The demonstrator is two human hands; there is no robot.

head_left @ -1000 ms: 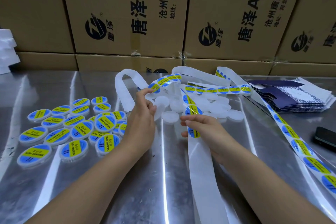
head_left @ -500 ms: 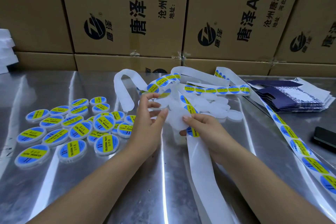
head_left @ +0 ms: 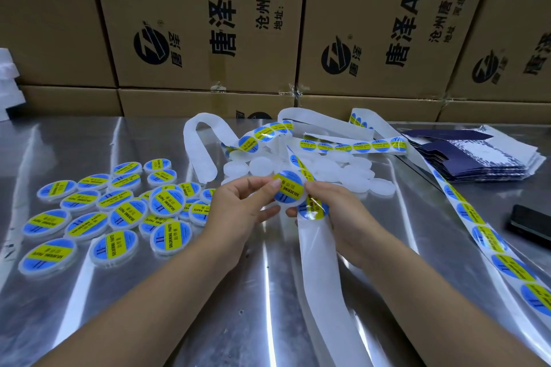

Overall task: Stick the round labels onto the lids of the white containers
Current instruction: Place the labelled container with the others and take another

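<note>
My left hand (head_left: 241,208) holds a small white container (head_left: 287,198) between thumb and fingers, above the metal table (head_left: 89,322). A blue and yellow round label (head_left: 288,188) lies on its lid. My right hand (head_left: 334,211) touches the label's right edge with a fingertip and also holds the white backing strip (head_left: 319,253), which carries another label (head_left: 312,211) just below the container. Unlabelled white containers (head_left: 337,170) lie in a heap behind my hands. Several labelled containers (head_left: 119,211) are spread out at the left.
A long strip of labels (head_left: 483,235) runs along the right side. A dark phone (head_left: 530,225) lies at the right edge, and a stack of dark blue flat cartons (head_left: 477,158) sits behind it. Brown cardboard boxes (head_left: 208,24) wall off the back.
My left hand picked a white container from the heap and brought it toward me. My right hand peeled a label off the strip and laid it on the lid.
</note>
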